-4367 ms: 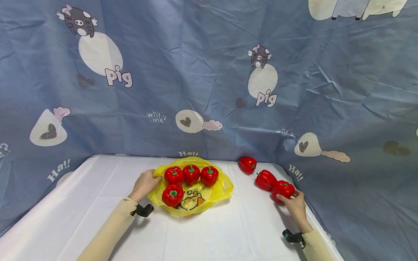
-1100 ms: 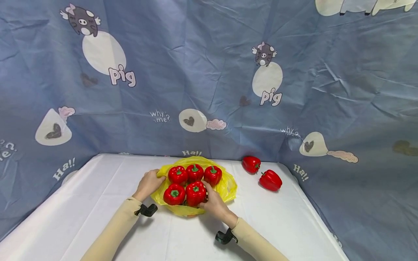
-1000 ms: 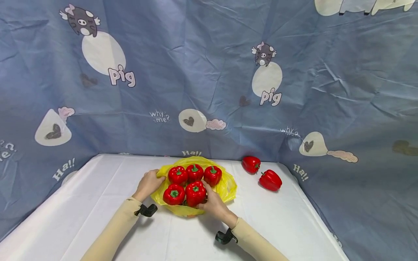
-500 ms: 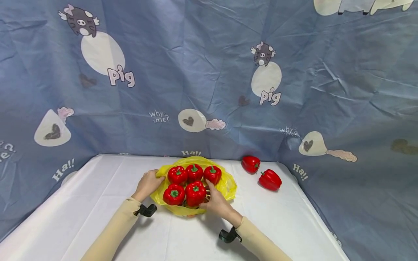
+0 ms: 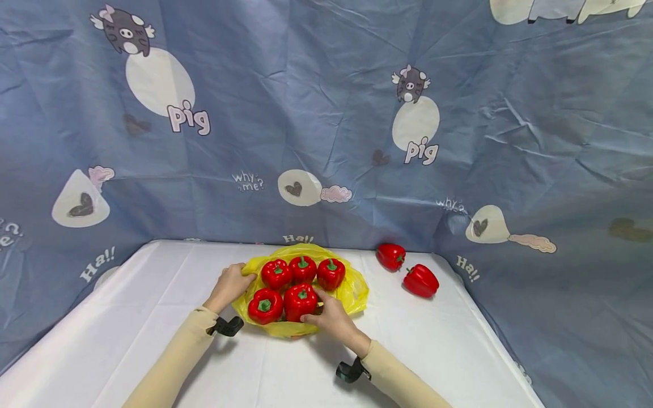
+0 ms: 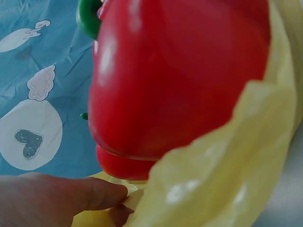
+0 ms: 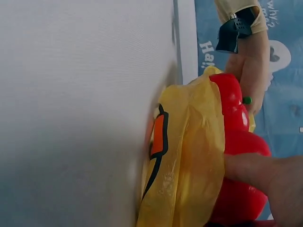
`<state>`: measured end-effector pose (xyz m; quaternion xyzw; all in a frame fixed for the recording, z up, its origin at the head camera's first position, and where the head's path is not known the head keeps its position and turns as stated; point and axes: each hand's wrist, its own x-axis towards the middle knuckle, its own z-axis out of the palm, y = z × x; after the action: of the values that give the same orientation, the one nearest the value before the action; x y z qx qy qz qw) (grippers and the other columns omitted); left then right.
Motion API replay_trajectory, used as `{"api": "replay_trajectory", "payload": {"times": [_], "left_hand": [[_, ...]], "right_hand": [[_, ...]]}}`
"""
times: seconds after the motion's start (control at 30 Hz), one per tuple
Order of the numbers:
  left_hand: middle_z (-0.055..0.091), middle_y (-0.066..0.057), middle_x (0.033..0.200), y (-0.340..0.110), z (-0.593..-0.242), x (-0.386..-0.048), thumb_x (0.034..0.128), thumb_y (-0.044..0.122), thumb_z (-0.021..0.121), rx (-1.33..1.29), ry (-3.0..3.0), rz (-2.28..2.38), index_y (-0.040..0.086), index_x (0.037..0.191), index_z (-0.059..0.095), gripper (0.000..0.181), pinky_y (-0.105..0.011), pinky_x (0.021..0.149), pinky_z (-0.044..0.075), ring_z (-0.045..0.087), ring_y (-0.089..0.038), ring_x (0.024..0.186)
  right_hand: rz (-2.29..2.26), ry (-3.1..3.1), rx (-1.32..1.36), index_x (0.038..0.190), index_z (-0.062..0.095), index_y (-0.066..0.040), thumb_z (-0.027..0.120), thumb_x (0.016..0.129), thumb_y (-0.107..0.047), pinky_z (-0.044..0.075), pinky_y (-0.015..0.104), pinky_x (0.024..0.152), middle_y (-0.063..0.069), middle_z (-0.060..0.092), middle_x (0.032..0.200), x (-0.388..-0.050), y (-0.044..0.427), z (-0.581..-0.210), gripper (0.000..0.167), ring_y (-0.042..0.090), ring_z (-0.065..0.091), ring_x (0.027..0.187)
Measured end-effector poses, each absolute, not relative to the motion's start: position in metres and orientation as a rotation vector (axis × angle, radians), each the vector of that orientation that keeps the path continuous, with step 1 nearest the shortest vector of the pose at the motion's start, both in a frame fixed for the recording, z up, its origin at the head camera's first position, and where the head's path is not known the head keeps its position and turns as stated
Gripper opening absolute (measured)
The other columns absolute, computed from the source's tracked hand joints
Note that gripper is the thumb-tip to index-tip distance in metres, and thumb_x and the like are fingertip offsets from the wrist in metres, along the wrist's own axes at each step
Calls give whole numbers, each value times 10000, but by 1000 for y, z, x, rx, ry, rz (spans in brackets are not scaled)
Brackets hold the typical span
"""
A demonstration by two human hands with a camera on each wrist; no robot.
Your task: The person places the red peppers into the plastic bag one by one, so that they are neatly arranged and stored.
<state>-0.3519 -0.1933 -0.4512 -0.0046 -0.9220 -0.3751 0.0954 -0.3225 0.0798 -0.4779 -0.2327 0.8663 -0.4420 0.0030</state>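
Observation:
A yellow plastic bag (image 5: 359, 288) lies spread open on the table with several red bell peppers in it. My left hand (image 5: 228, 288) pinches the bag's left edge; its thumb and a finger show on the yellow plastic in the left wrist view, below a large red pepper (image 6: 175, 75). At the bag's front, my right hand (image 5: 338, 320) holds a bell pepper (image 5: 298, 303) by its right side, thumb in front and fingers behind. That pepper touches the front-left pepper (image 5: 264, 307). Three more peppers (image 5: 302, 270) form a row behind. The right fingertips are partly hidden.
Two more red bell peppers, one at the back (image 5: 391, 257) and one nearer (image 5: 421, 281), lie on the white table (image 5: 296, 374) right of the bag. A blue printed cloth (image 5: 326, 124) hangs behind the table and along its sides.
The right hand has carried a pepper from the right side into the bag. Just now it shifts that pepper left, and the front-left pepper moves left too. The left hand stays on the bag's edge.

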Motion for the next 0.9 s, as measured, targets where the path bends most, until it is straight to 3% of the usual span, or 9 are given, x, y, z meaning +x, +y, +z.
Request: {"api": "replay_trajectory", "payload": {"times": [0.2, 0.43, 0.73, 0.9], "left_hand": [[548, -66, 666, -192, -451, -353, 910, 175, 568, -7, -2742, -1137, -45, 1000, 619, 243, -261, 506, 432, 514, -135, 547], [562, -49, 651, -190, -452, -355, 909, 158, 530, -17, -2737, -1192, -28, 958, 622, 214, -256, 510, 449, 529, -124, 548], [538, -46, 638, -191, -450, -353, 906, 166, 521, -34, -2726, -1185, -14, 926, 614, 203, -268, 511, 430, 516, -133, 544], [485, -48, 655, -190, -451, -352, 902, 171, 532, -31, -2737, -1147, -6, 915, 616, 196, -277, 525, 395, 477, -155, 567]], "right_hand": [[-1343, 2806, -788, 1337, 511, 17, 771, 788, -90, 542, 336, 852, 164, 621, 1258, -324, 85, -475, 617, 263, 643, 1085], [-1304, 2851, -749, 1234, 596, -1, 812, 747, -149, 535, 360, 862, 142, 675, 1159, -319, 85, -472, 553, 255, 661, 1039], [-1342, 2878, -792, 1186, 630, -36, 791, 776, -142, 538, 270, 806, 90, 698, 1105, -319, 69, -481, 453, 181, 671, 981], [-1337, 2895, -752, 1212, 618, -42, 787, 784, -156, 533, 268, 839, 89, 686, 1147, -321, 64, -482, 474, 176, 662, 1038]]}}
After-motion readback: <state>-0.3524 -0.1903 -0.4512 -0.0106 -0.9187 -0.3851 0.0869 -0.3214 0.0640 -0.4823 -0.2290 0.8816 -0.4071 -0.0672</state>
